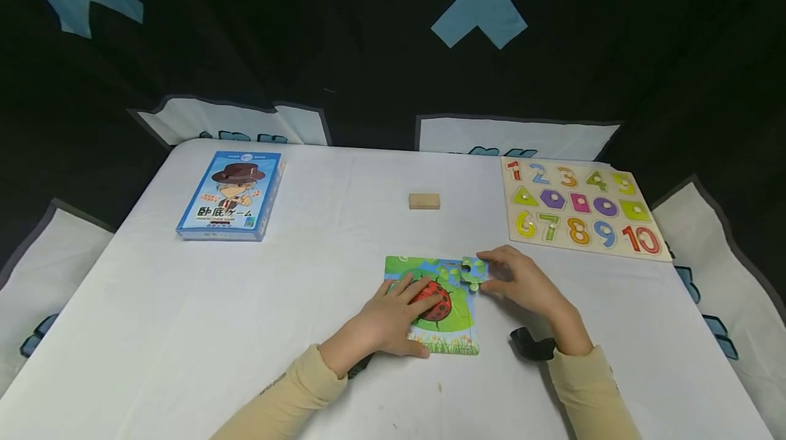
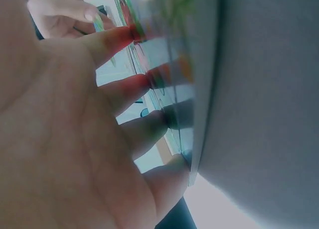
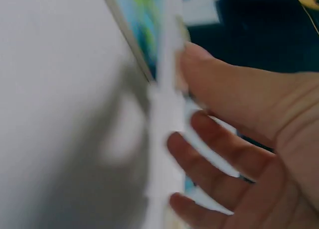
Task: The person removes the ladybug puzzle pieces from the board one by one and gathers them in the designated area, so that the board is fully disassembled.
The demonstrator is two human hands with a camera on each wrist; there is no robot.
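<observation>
A square jigsaw puzzle (image 1: 447, 341) with a red ladybug on green lies near the front of the table. My left hand (image 1: 389, 317) rests on it with fingers spread; the left wrist view shows the fingertips (image 2: 130, 35) touching its glossy face. At the puzzle's top right corner, my right hand (image 1: 522, 281) pinches a green puzzle piece (image 1: 471, 280) between thumb and fingers. From the right wrist, that piece (image 3: 164, 139) appears edge-on, pale and blurred, above the puzzle. Whether it touches the neighbouring pieces cannot be told.
Behind the puzzle lies a small wooden block (image 1: 424, 201). A blue game box (image 1: 228, 198) sits at the back left, and a number-and-shape board (image 1: 577, 208) at the back right. The white table (image 1: 153, 331) borders a black curtain (image 1: 344, 51).
</observation>
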